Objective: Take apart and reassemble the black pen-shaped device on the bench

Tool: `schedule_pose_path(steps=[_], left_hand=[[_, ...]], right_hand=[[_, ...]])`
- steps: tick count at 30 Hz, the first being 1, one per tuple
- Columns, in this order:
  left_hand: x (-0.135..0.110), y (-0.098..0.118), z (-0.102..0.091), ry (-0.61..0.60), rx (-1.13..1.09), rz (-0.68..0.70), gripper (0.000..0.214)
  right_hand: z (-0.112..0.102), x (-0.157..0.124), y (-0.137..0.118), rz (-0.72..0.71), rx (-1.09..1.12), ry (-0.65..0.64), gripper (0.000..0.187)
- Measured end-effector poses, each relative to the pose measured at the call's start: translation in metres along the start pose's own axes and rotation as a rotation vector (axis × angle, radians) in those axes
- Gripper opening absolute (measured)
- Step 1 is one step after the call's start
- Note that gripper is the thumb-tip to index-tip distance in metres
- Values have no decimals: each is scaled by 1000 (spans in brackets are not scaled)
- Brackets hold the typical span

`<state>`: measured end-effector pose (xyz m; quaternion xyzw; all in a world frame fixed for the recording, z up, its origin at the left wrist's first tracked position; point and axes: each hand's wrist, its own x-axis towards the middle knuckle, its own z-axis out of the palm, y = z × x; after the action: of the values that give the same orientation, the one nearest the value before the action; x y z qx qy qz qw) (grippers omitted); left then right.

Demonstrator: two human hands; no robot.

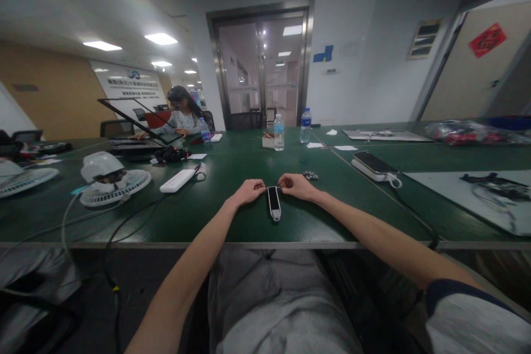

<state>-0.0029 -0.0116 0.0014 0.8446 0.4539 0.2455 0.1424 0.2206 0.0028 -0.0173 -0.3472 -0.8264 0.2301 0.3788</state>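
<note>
A slim white device with a long black face [274,202] lies on the green table in front of me, its narrow end pointing toward me. My left hand [250,192] is at the left of its far end, thumb and fingers pinched together. On the other side, my right hand [296,186] pinches close to the far right corner. Something thin and dark shows at the fingertips of both hands, too small to name. Just beyond my right hand sits a small cluster of shiny pieces [310,175].
Two water bottles [279,133] and a small box [268,141] stand farther back. At left are a white power bank [177,180] with a cable and a white fan [116,185]. A phone [376,162] rests on a white block at right. A person [182,116] sits across the table.
</note>
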Motion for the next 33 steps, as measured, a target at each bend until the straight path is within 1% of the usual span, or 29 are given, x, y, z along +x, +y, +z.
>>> schedule_pose_path(steps=[4,26,33], left_hand=[[0,-1,1,14,-5,19,22],[1,-2,2,19,-10,14,21],[1,0,1,12,-12,11,21]], right_hand=[[-1,0,-1,-13,-28,-6,16],[-4,0,-3,-89,-163,-24,13],[-6,0,-9,-92,-185,-42,12]])
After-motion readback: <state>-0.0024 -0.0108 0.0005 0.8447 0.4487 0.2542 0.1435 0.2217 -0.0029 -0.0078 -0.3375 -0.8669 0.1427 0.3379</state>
